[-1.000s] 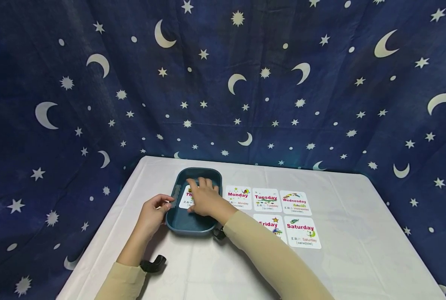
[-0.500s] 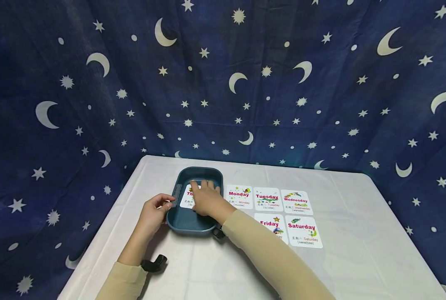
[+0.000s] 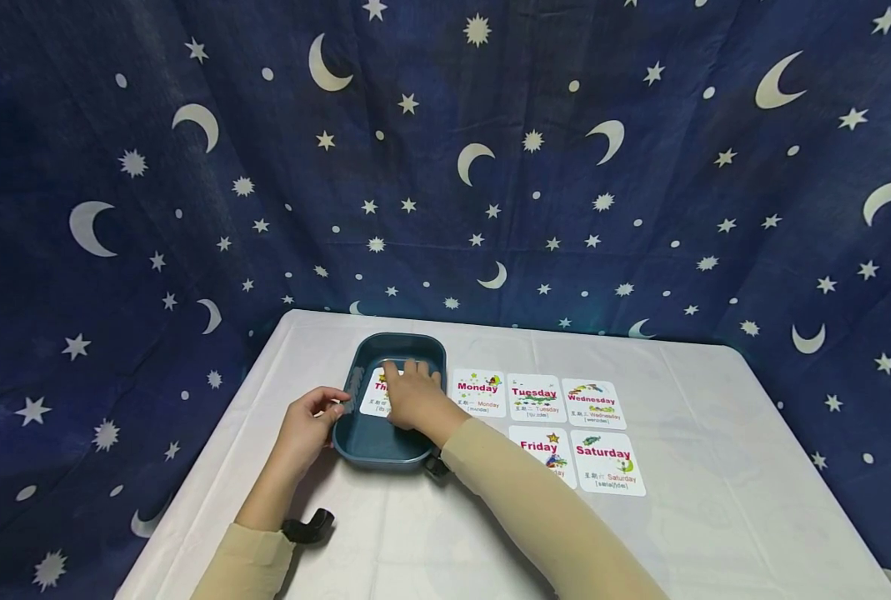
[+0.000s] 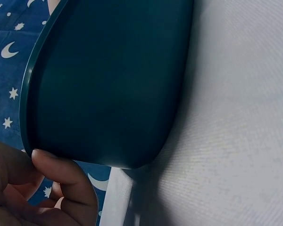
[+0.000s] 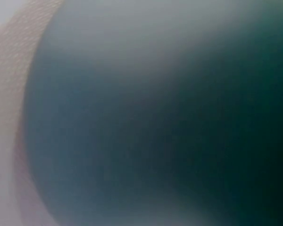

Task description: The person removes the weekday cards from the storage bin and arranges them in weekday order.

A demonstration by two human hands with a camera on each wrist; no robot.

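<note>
A dark teal plastic box (image 3: 381, 457), open at the top, stands on the left of the table. My left hand (image 3: 306, 427) pinches its left rim between thumb and fingers; in the left wrist view the thumb (image 4: 56, 162) lies at the rim's corner. Inside the box is a white word card (image 3: 373, 404) whose visible letters read "Th". Over the card's right part reaches my right hand (image 3: 418, 400), its fingers bent downward at the far edge. Its thumb is hidden, so I cannot tell whether it grips the card. The right wrist view shows only blurred teal wall.
Right of the box lie the cards Monday (image 3: 478, 393), Tuesday (image 3: 537, 398) and Wednesday (image 3: 593, 404) in a row. Below them lie Friday (image 3: 538, 448), partly behind my right sleeve (image 3: 535, 508), and Saturday (image 3: 608, 463). A dark blue star-and-moon curtain (image 3: 445, 167) hangs behind the white-covered table (image 3: 715, 467).
My right hand's spread fingers have drawn together over the card, and its thumb has gone out of sight. The left hand still holds the box's rim.
</note>
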